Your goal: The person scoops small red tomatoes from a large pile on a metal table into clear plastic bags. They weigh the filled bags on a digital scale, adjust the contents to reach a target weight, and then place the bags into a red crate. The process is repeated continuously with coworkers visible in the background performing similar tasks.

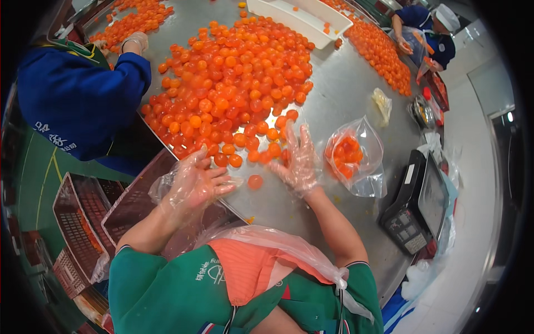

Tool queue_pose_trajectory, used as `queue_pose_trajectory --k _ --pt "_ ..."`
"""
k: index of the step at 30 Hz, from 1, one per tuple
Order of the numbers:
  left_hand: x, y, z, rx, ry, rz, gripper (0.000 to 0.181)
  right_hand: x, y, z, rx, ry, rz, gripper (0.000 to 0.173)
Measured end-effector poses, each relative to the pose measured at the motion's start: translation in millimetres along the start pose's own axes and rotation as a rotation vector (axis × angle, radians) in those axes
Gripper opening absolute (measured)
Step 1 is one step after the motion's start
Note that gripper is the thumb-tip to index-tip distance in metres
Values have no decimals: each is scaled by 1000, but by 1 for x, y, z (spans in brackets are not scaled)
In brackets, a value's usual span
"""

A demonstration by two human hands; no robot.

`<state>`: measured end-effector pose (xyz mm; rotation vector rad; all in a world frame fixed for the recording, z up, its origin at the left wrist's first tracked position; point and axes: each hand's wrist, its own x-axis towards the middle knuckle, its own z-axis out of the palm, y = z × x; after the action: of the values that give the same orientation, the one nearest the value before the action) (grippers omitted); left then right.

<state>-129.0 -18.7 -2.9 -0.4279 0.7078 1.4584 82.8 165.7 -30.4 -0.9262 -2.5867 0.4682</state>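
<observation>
A broad heap of round orange egg yolks (pixel 233 79) lies on the stainless steel table (pixel 333 96) before me. My left hand (pixel 198 180), in a clear plastic glove, is at the table's left edge. Its palm is turned up and bare, its fingers apart, beside the near yolks. My right hand (pixel 301 160), gloved the same way, is spread palm down at the heap's near right corner, against a few yolks. Between the two hands a single yolk (pixel 255 181) sits apart. Just right of my right hand stands an open clear plastic bag (pixel 367 167) with several yolks inside.
A black weighing scale (pixel 411 208) stands at the right edge. A white tray (pixel 292 18) lies beyond the heap. Crumpled plastic (pixel 382 106) lies at right. Co-workers (pixel 83 92) stand at left and far right. Plastic crates (pixel 83 217) are below left.
</observation>
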Motion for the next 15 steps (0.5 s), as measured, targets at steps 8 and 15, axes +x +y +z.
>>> queue_pose_trajectory --k 8,15 --pt "56 7 44 -61 -225 45 75 95 5 40 330 279 -21 95" --pt "87 12 70 -74 -170 185 69 121 -47 29 544 104 -79 62"
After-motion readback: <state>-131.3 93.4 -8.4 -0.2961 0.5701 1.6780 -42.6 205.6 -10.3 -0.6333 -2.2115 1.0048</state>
